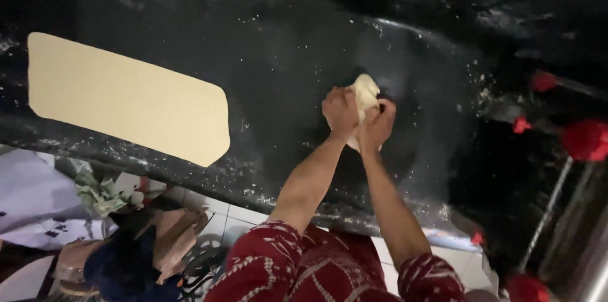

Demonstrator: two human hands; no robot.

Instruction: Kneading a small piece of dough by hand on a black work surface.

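Note:
A pale lump of dough (365, 91) rests on a black, flour-dusted counter (278, 55). Both my hands press on it side by side. My left hand (341, 112) covers its left side with curled fingers. My right hand (377, 126) grips its lower right part. Only the dough's upper edge shows above my knuckles. My forearms come up from the lower edge, with red patterned sleeves at the elbows.
A long cream-coloured board or dough sheet (126, 99) lies at the counter's left. Red-tipped objects (586, 138) and metal rods (548, 210) stand at the right. Below the counter edge are white floor tiles, paper bags (177, 232) and cloth (31, 200).

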